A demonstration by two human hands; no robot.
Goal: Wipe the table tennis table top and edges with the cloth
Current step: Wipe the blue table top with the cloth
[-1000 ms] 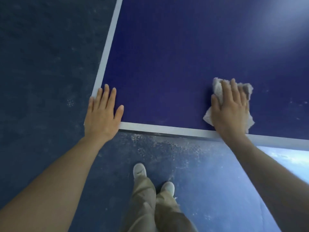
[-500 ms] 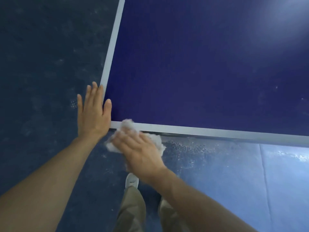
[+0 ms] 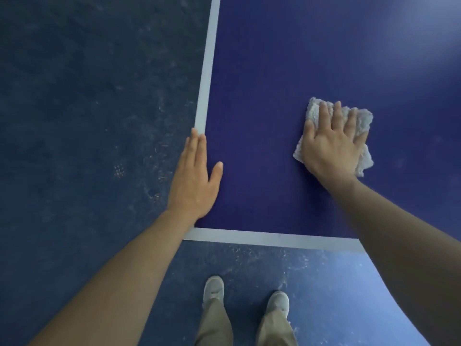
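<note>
Scuffed, seemingly dusty dark blue floor (image 3: 87, 121), lit at right.

Crumpled white cloth (image 3: 361, 121) lies flat on the dark-blue table top (image 3: 274, 83).

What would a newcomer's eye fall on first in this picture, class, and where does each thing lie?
First, the pale crumpled cloth on the dark blue table tennis table, pressed flat under the right hand at right of centre. Next, the left hand lying flat along the table's white side line near the corner. Below, two light shoes stand on the scuffed floor.
</note>
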